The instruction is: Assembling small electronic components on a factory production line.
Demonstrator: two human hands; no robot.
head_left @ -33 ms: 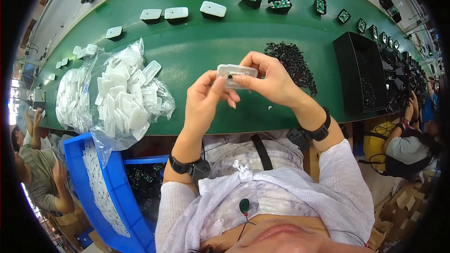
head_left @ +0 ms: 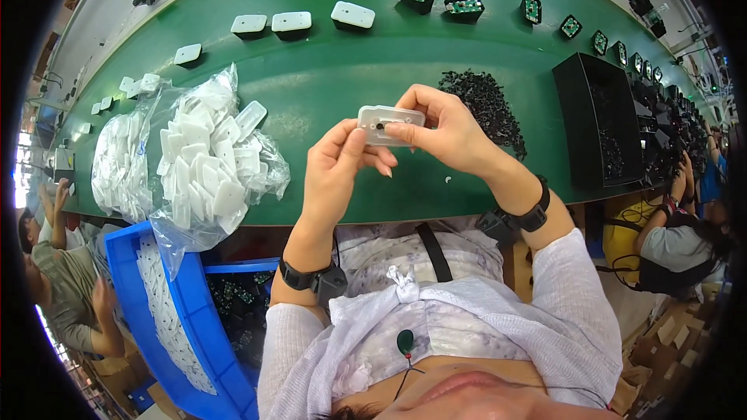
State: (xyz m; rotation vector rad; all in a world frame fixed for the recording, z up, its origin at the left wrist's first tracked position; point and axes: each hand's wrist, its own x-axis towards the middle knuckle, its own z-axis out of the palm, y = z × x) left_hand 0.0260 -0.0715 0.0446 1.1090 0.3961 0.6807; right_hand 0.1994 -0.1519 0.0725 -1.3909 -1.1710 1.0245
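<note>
A white plastic cover (head_left: 375,115) with rounded corners is held up between my two hands over the table. My left hand (head_left: 336,162) grips its left end, the thumb at the near left corner and the other fingers curled underneath. My right hand (head_left: 451,131) pinches the right end, its thumb pressed on the face beside a small dark spot near the middle. Whether that spot is a hole or a small black part I cannot make out. Behind my right hand lies a heap of small black parts (head_left: 484,105). Left of my left hand, white covers (head_left: 198,152) spill from a clear plastic bag (head_left: 272,167).
Along the green table's (head_left: 327,62) far side stand black housings with white covers (head_left: 352,15) and others with exposed circuit boards (head_left: 464,8). A black bin (head_left: 572,120) stands right, a blue crate (head_left: 128,272) below left. Other people work at both sides.
My left thumb has shifted left off the cover's face toward its corner, baring the dark spot. The cover has moved slightly left.
</note>
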